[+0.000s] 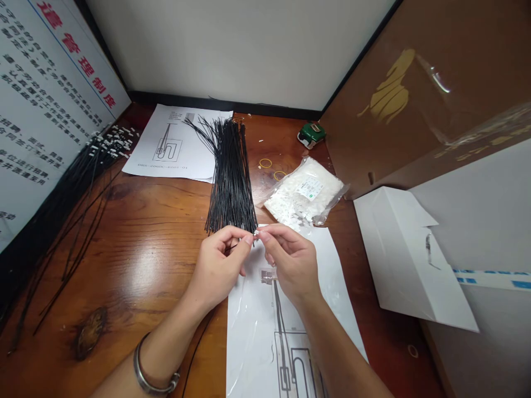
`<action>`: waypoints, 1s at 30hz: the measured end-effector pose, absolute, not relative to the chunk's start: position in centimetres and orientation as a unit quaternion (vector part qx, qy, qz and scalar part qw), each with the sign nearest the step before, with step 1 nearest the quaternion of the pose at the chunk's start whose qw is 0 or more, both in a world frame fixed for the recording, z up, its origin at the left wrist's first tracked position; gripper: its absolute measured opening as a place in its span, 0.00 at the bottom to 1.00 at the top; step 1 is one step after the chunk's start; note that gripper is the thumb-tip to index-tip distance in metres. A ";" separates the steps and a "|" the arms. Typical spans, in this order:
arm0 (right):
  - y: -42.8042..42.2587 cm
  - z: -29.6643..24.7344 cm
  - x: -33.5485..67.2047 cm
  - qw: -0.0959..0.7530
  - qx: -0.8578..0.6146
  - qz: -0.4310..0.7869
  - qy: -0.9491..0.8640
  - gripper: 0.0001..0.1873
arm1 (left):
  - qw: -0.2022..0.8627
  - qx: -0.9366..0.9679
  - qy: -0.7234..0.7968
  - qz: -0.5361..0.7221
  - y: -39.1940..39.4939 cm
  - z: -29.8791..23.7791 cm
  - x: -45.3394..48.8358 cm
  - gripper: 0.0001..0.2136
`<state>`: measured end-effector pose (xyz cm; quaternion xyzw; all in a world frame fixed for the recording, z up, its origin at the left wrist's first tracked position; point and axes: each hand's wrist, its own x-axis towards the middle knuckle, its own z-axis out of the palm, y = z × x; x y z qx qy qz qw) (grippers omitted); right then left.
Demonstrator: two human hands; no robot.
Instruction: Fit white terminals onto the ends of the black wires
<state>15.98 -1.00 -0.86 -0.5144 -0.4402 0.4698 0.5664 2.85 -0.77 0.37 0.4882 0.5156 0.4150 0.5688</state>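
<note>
Over a printed drawing sheet, my two hands meet fingertip to fingertip. My left hand pinches a thin black wire, whose tail runs down past my wrist toward the front edge. Between thumb and finger my right hand grips a tiny white connector at the wire's end; how far the two are joined is too small to tell. Just beyond my fingers lies a thick bundle of black wires. To its right rests a clear bag of small white connectors, with some at its near edge.
A second drawing sheet lies partly under the bundle. Wires with white ends lie along the left poster. A green tape measure, rubber bands, a brown carton and a folded white box are right.
</note>
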 end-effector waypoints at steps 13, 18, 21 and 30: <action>-1.1 -0.4 15.9 0.557 -0.505 0.493 -0.437 0.02 | 0.589 0.470 0.489 0.439 -0.7 0.2 3.0 0.08; -1.1 -0.3 16.0 0.548 -0.513 0.489 -0.444 0.03 | 0.593 0.465 0.475 0.454 -0.7 0.3 3.1 0.06; -1.1 -0.4 16.0 0.552 -0.524 0.486 -0.430 0.05 | 0.605 0.445 0.464 0.470 -0.6 0.4 3.0 0.06; -1.1 -0.5 15.9 0.572 -0.543 0.473 -0.393 0.07 | 0.689 0.260 0.426 0.526 0.3 0.7 2.4 0.12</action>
